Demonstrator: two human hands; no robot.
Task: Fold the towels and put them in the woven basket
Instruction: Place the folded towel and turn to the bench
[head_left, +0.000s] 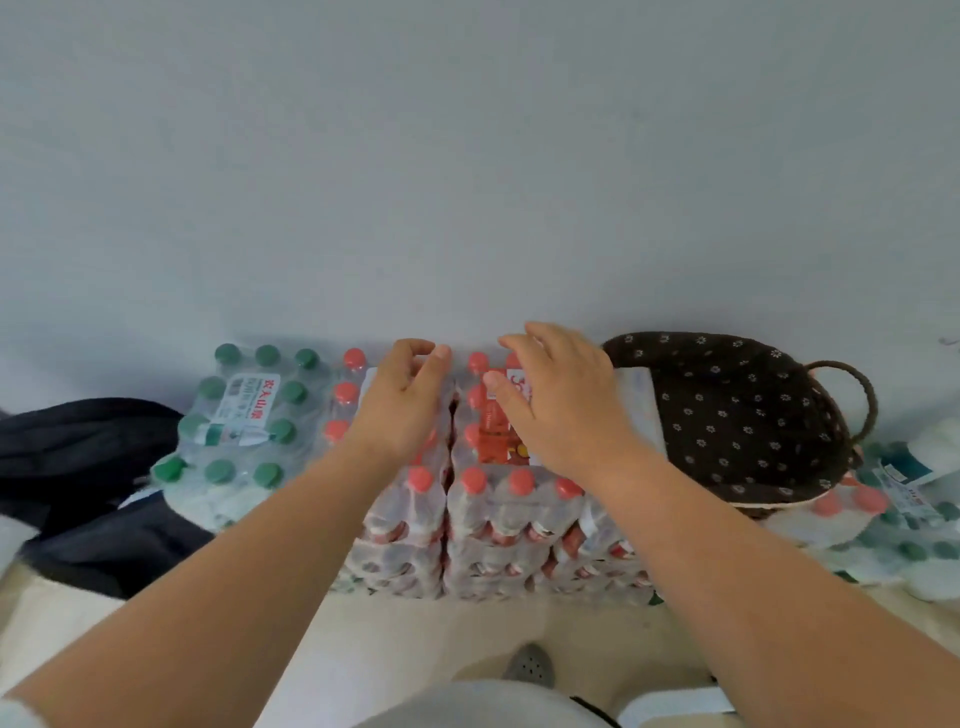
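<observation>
The woven basket (841, 384) stands at the right on stacked bottle packs; it has a dark brown lining with small white flowers and a loop handle. A pale folded towel (641, 405) shows at its left edge, whether inside or beside it I cannot tell. My left hand (402, 402) hovers over the red-capped bottle packs (498, 499), fingers curled apart, holding nothing. My right hand (561, 395) is spread above the same packs, just left of the basket, also holding nothing.
A pack of green-capped bottles (234, 431) sits at the left, dark bags (78, 467) beyond it. More bottle packs (904, 519) lie at the right. A plain grey wall (467, 156) rises directly behind. Pale floor (415, 639) lies below.
</observation>
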